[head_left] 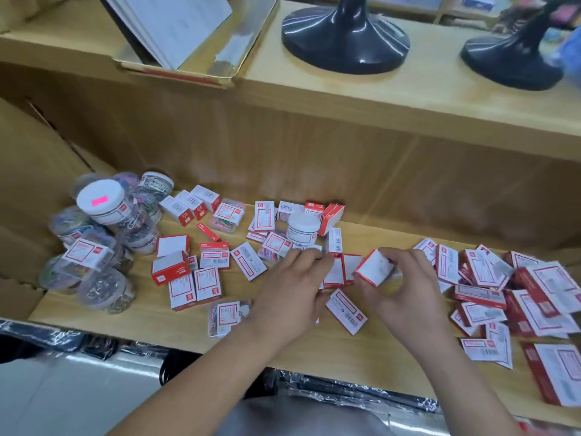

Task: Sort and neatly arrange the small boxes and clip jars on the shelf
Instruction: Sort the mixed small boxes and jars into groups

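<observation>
Head view: right hand (405,291) pinches small box (375,270) above shelf (330,350) middle; left hand (292,291) flat, fingers straight on loose boxes (334,273). Box likely light, stiff card, crushable; hold by long side faces.

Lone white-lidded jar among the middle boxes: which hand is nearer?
Left. The left hand lies just in front of the jar; the right hand is farther off to its right.
</observation>
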A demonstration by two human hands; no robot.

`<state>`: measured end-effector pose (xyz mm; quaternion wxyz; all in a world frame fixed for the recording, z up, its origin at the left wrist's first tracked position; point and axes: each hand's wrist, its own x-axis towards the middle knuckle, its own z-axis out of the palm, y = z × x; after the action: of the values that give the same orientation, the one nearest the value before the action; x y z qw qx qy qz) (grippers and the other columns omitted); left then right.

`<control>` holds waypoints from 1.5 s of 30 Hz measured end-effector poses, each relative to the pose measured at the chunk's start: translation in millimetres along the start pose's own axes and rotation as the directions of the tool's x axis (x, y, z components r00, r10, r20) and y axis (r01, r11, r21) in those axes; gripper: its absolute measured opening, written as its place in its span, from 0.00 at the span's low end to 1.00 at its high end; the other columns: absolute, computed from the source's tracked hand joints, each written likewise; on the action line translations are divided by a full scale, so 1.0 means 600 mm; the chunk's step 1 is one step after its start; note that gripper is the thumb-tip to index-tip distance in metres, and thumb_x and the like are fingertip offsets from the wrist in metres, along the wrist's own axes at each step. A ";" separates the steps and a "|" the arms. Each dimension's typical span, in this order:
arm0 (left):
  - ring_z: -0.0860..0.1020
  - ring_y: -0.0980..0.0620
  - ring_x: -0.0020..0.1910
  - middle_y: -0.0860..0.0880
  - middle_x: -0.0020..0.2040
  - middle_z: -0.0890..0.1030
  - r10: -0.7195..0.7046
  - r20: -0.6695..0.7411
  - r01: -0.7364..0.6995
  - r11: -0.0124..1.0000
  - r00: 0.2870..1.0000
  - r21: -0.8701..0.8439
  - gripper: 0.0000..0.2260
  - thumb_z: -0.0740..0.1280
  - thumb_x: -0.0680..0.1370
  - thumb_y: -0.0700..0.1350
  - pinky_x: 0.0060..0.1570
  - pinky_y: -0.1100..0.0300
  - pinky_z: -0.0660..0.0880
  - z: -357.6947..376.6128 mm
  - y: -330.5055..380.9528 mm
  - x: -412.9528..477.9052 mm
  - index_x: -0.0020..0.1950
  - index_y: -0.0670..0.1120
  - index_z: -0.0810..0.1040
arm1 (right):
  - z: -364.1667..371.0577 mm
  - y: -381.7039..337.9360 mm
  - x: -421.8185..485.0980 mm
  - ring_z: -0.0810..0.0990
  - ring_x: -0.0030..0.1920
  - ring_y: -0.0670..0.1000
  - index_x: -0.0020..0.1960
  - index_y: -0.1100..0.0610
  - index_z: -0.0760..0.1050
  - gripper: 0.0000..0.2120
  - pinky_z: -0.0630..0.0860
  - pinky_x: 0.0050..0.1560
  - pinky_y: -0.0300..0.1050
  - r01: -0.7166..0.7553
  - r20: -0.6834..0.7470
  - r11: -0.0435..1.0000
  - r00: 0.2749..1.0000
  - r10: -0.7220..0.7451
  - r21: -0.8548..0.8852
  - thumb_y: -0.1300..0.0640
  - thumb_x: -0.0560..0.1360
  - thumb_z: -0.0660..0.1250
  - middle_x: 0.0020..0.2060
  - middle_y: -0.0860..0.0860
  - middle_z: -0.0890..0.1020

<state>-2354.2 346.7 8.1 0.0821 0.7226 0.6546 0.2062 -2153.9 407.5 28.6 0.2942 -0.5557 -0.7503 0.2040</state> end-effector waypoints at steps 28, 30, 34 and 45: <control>0.77 0.49 0.55 0.58 0.55 0.78 -0.557 -0.333 0.525 0.830 0.760 -0.189 0.16 0.76 0.71 0.54 0.53 0.53 0.75 -0.147 -0.131 -0.249 0.55 0.53 0.80 | 0.146 -0.215 -0.015 0.79 0.50 0.42 0.59 0.45 0.80 0.24 0.77 0.52 0.40 0.156 0.326 0.932 0.907 -0.267 0.327 0.49 0.65 0.83 0.49 0.39 0.77; 0.77 0.49 0.54 0.57 0.54 0.78 -0.616 -0.299 0.600 0.785 0.729 -0.155 0.15 0.77 0.71 0.54 0.54 0.55 0.74 -0.141 -0.158 -0.284 0.55 0.52 0.80 | 0.189 -0.236 -0.027 0.77 0.52 0.43 0.62 0.48 0.80 0.26 0.76 0.56 0.42 0.207 0.369 0.937 0.878 -0.305 0.282 0.47 0.66 0.82 0.51 0.41 0.76; 0.77 0.47 0.56 0.54 0.59 0.81 -0.590 -0.261 0.595 0.801 0.764 -0.072 0.17 0.78 0.70 0.47 0.55 0.53 0.78 -0.117 -0.197 -0.291 0.57 0.50 0.82 | 0.242 -0.257 -0.042 0.76 0.58 0.46 0.67 0.48 0.78 0.28 0.73 0.56 0.42 0.298 0.407 0.937 0.844 -0.348 0.183 0.47 0.68 0.80 0.55 0.42 0.75; 0.73 0.46 0.70 0.47 0.69 0.77 -0.352 -0.293 0.387 0.920 0.889 0.068 0.07 0.75 0.75 0.43 0.48 0.54 0.82 -0.103 -0.204 -0.268 0.51 0.44 0.82 | 0.238 -0.257 -0.006 0.79 0.55 0.45 0.58 0.48 0.82 0.23 0.78 0.53 0.49 0.250 0.336 0.961 0.901 -0.275 0.119 0.35 0.71 0.71 0.53 0.41 0.79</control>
<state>-2500.3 195.4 -14.3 -0.0168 0.5526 0.7968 0.2438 -2358.7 360.5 19.4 0.2013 -0.3934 -0.8506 0.2850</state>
